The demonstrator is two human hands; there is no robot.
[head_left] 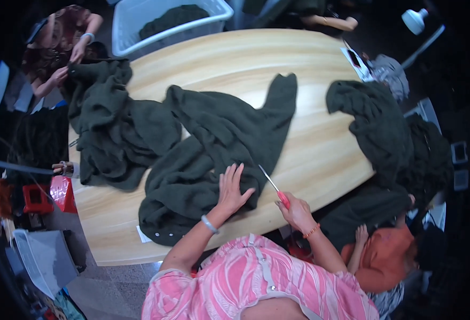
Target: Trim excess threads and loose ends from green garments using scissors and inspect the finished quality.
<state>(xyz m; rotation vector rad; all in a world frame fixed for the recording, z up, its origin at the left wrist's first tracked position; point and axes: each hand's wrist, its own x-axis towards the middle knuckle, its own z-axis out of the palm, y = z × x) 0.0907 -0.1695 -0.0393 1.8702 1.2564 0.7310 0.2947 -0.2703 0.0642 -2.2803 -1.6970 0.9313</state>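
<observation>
Head view: spreading left hand (232,193) flat on dark green garment (229,128) lying across table (320,165); closing right hand (298,213) round red-handled tool (283,199); probably feeling soft, limp, fairly light, inviting hold by bunched fold (189,189).

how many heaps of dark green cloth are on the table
3: the left heap near a co-worker, the middle heap under the person's left hand, and the right heap overhanging the table. Folds may hide more pieces.
</observation>
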